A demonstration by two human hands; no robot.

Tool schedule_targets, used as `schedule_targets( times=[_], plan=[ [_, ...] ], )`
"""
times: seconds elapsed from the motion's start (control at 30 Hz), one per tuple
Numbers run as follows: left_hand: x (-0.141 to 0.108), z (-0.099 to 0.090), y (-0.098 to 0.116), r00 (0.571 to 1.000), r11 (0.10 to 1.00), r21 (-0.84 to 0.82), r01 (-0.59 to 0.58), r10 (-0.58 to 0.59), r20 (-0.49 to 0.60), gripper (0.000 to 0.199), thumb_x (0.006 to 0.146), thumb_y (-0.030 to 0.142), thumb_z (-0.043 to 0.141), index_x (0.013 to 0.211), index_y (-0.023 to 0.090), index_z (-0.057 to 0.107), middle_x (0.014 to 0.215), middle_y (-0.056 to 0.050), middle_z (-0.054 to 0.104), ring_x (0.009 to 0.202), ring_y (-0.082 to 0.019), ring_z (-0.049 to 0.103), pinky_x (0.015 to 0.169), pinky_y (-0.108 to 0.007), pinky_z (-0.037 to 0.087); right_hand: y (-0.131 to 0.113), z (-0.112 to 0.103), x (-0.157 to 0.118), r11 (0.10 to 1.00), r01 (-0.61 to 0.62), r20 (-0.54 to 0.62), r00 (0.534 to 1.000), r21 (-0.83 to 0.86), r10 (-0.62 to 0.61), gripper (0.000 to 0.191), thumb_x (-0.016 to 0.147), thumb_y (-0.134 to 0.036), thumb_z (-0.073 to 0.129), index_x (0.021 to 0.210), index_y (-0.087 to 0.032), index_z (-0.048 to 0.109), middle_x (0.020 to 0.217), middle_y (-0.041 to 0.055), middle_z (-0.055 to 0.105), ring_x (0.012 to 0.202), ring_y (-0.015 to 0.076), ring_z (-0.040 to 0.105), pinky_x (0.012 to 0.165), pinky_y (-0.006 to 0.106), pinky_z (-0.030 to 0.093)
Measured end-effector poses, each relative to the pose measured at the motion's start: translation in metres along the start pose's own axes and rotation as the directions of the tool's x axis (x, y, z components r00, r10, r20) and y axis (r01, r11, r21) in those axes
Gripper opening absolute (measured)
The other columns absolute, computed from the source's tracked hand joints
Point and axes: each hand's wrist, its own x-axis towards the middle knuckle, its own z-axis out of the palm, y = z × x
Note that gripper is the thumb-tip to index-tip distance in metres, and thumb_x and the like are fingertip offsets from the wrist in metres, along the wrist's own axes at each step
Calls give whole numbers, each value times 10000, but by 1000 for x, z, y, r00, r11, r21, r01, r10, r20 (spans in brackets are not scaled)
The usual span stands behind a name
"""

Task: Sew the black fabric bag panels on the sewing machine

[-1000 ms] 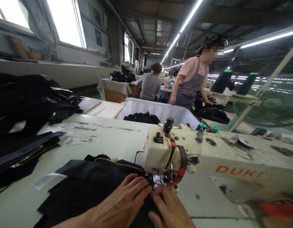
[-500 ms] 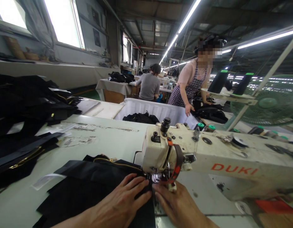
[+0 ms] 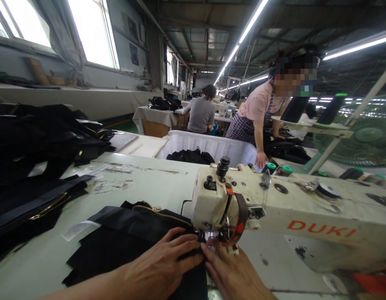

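Pale tabletop (image 3: 149,177) supports the black cloth (image 3: 118,246) beside the machine (image 3: 208,196), where the left hand (image 3: 158,264) lies flat, fingers slightly parted, and the right hand (image 3: 235,268), fingers close together, any pinch hidden, meets its edge, apparently steadying and aligning it.

apron person (image 3: 254,106): bent over way lower now
their near hand (image 3: 261,159): was by their side, now down at the bin (image 3: 211,143) rim
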Motion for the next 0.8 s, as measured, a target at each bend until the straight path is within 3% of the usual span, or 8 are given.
schedule_targets(
  times=[0.13,0.3,0.43,0.5,0.8],
  plan=[
    [0,-2,-2,1000,1000,-27,-11,11,12,516,865,58,489,1347,241,467,1360,-44,557,1299,-186,475,1181,-365,230,1,-2,2,996,84,-5,996,-7,-84,305,1028,-190,361,1200,-126,605,1143,61,710,1024,194,669,923,329,543],
    [1,-6,-6,1000,999,-43,-20,20,2,441,881,91,508,1296,239,511,1317,-46,587,1260,-188,512,1177,-372,239,1,1,1,991,128,46,991,-46,-126,381,1053,-232,279,1203,-83,596,1151,97,705,1009,202,675,899,332,551],
    [2,-6,-9,1000,999,-49,-23,24,15,444,884,101,509,1302,251,509,1320,-41,588,1260,-187,510,1169,-375,256,3,2,0,997,46,75,996,-59,-41,269,978,-303,506,1172,-160,624,1050,97,735,937,274,692,795,407,592],
    [3,-5,-10,1000,998,-52,-23,23,-8,474,881,95,509,1326,257,495,1337,-43,580,1259,-195,514,1164,-379,267,3,1,0,1000,-11,121,993,-19,13,303,927,-296,587,1215,-203,605,1074,83,727,955,297,682,785,442,595],
    [6,2,-15,1000,1000,-19,-12,12,-17,487,884,67,463,1334,253,491,1350,-38,557,1296,-204,469,1157,-397,263,1,-3,-1,991,-131,176,977,37,122,386,941,-299,560,1323,-240,542,1238,105,646,1095,306,600,905,494,534]
  ],
)
